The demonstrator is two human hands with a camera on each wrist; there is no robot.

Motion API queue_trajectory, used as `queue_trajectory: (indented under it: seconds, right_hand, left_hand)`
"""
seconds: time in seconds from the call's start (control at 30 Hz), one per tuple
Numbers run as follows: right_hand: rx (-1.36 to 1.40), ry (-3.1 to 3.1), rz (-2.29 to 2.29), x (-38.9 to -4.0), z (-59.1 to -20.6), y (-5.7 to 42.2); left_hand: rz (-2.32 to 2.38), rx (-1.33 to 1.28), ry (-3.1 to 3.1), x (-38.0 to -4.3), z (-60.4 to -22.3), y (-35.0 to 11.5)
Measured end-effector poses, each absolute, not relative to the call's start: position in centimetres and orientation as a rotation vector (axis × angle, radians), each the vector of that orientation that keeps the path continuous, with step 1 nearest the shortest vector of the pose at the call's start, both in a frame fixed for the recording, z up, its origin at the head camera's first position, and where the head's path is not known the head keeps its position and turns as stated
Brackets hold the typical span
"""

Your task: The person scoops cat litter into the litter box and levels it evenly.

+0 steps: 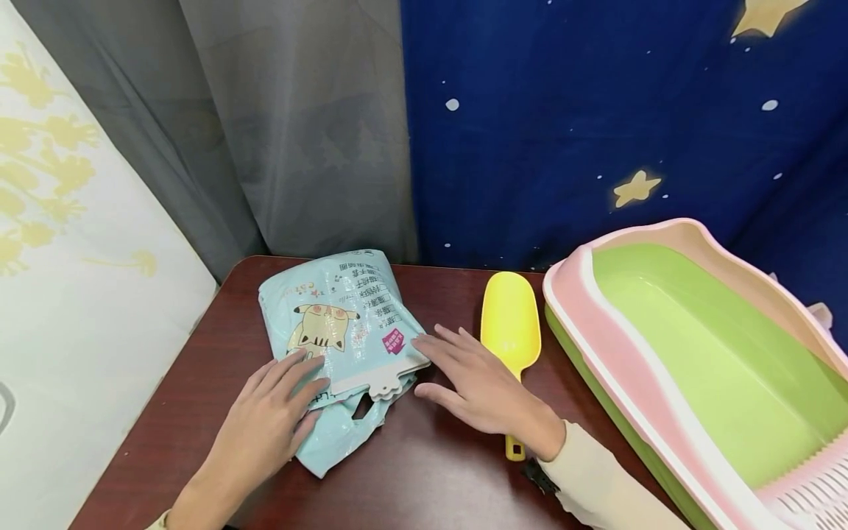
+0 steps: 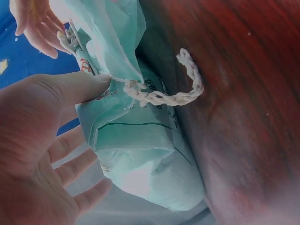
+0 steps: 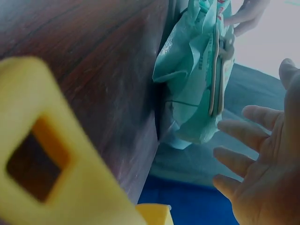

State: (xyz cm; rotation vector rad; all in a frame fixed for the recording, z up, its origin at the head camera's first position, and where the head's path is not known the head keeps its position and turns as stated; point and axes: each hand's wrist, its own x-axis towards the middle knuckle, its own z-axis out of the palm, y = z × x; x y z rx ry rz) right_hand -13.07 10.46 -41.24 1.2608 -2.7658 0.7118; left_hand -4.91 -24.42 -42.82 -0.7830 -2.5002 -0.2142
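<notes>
A light blue plastic bag [image 1: 358, 316] with a cartoon cat print lies on the table, folded over near its handle end. A white sealing clip [image 1: 384, 384] runs along that fold, and its bars [image 3: 216, 75] show edge-on in the right wrist view. My left hand [image 1: 265, 412] rests on the bag's near left part with relaxed fingers. In the left wrist view its thumb [image 2: 93, 86] touches the bag beside a pale braided cord [image 2: 164, 98]. With fingers extended, my right hand [image 1: 483, 386] is at the bag's right edge by the clip; I cannot tell whether it touches.
A yellow scoop [image 1: 510, 320] lies right of the bag, its handle partly under my right forearm. Farther right stands a large green and pink litter tray [image 1: 576, 294]. Grey and blue curtains [image 1: 530, 132] hang behind the dark red table [image 1: 424, 471].
</notes>
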Motion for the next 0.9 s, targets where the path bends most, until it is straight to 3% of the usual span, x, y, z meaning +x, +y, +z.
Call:
queue_trajectory:
  seconds: [0.9]
  right_hand:
    - [1.536, -2.547, 0.584, -13.2, -41.9, 5.7]
  left_hand:
    - [-0.16, -0.716, -2.512, -4.9, -42.8, -23.6]
